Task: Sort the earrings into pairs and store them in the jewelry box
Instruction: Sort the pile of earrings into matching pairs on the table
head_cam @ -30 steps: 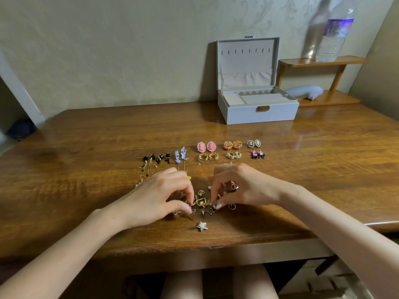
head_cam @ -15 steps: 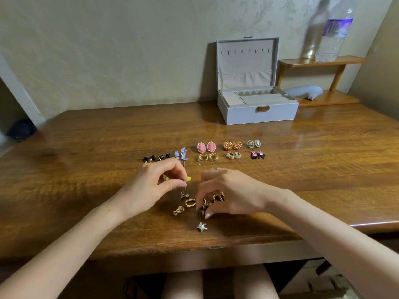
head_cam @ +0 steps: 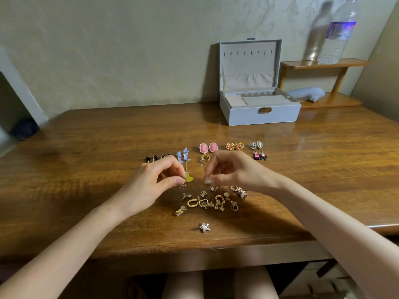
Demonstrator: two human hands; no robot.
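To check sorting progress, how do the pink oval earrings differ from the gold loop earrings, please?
The pink oval earrings are solid with pale rims; the gold loop earrings are open frames. The pink pair sits side by side in the far row; the gold loops lie in the loose near pile. Both lie on the table.

Left hand point(head_cam: 155, 182) with dangling earring point(head_cam: 182, 187), right hand point(head_cam: 233, 169) over earring pile point(head_cam: 213, 201)

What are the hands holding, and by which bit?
The left hand pinches a small silvery earring by its top end, between thumb and forefinger. The right hand is too blurred at the fingertips to tell.
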